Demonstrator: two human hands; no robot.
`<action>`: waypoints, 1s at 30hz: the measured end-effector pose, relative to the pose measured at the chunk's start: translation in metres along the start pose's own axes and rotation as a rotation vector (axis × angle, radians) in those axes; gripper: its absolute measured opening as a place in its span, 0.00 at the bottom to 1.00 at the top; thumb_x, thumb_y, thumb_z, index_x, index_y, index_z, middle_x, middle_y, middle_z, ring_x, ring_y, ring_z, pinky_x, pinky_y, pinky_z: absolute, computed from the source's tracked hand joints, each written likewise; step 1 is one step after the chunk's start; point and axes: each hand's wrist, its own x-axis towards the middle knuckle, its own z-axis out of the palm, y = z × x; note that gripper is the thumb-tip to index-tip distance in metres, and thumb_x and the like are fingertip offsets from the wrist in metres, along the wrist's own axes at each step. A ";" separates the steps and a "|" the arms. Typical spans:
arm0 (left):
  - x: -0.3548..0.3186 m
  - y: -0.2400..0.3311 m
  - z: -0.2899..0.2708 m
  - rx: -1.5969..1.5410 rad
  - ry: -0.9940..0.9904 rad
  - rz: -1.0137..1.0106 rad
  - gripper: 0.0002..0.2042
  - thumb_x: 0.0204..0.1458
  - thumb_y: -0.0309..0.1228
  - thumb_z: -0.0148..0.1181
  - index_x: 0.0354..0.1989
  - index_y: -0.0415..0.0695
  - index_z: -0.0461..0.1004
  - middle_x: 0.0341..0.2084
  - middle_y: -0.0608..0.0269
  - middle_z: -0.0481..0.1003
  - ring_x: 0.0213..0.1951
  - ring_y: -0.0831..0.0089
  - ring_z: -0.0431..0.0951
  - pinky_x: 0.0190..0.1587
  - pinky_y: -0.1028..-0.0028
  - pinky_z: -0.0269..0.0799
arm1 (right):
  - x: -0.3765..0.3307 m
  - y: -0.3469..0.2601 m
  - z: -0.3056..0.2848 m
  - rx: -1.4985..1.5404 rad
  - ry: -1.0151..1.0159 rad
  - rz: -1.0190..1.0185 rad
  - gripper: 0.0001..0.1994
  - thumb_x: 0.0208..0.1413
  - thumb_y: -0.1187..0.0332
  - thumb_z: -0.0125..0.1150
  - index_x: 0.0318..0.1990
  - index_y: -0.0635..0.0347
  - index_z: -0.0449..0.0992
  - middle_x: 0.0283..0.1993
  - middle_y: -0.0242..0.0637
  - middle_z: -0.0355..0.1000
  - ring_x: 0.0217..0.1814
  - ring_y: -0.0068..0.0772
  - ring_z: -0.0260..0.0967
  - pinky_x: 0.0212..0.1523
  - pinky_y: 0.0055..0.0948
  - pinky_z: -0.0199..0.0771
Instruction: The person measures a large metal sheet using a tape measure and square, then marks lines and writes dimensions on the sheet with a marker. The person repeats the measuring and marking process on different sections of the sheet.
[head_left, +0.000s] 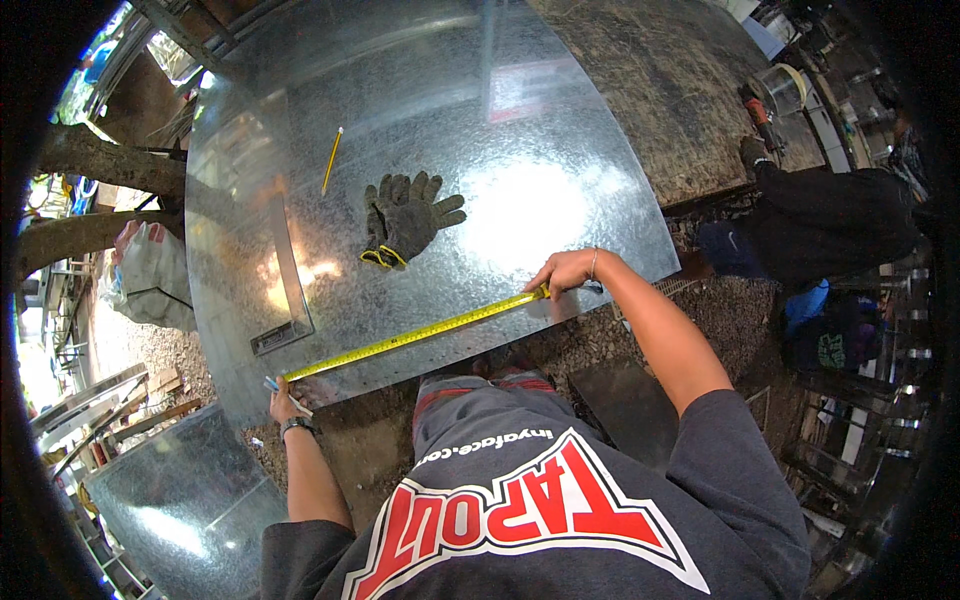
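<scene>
Pinching the yellow tape measure point(420, 341) at eight o'clock with the left hand point(285, 402), gripping it at two o'clock with the right hand point(568, 272), running its long axis beside the sheet-metal surface's point(325, 235) near edge

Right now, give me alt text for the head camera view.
The left hand and right hand hold a tape measure along the near edge of a metal sheet; the left also holds a pen. Gloves, a pencil and a square lie on the sheet.

Glossy metal sheet point(400, 130), matt knitted-cloth gloves point(405, 218), smooth measuring tape point(420, 334), rough scuffed tabletop point(660, 100)
</scene>
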 end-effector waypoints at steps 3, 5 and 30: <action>0.003 0.002 -0.004 0.009 0.002 -0.029 0.13 0.55 0.42 0.68 0.36 0.48 0.74 0.22 0.67 0.75 0.17 0.74 0.71 0.14 0.72 0.61 | -0.002 -0.003 0.000 0.014 0.004 0.028 0.28 0.44 0.75 0.66 0.57 0.40 0.80 0.44 0.31 0.80 0.35 0.23 0.68 0.35 0.29 0.68; 0.004 0.004 -0.005 0.017 -0.012 -0.048 0.13 0.56 0.42 0.68 0.36 0.48 0.74 0.22 0.67 0.75 0.17 0.74 0.70 0.14 0.72 0.61 | -0.001 -0.004 0.001 0.016 0.009 0.016 0.28 0.44 0.76 0.66 0.56 0.41 0.80 0.41 0.30 0.80 0.32 0.22 0.66 0.32 0.29 0.67; 0.006 0.004 -0.002 -0.062 -0.083 -0.060 0.12 0.57 0.40 0.66 0.34 0.47 0.71 0.21 0.66 0.73 0.17 0.75 0.68 0.13 0.72 0.60 | -0.003 -0.006 -0.003 -0.003 -0.015 0.105 0.29 0.41 0.73 0.68 0.56 0.36 0.80 0.52 0.31 0.80 0.44 0.29 0.71 0.43 0.29 0.72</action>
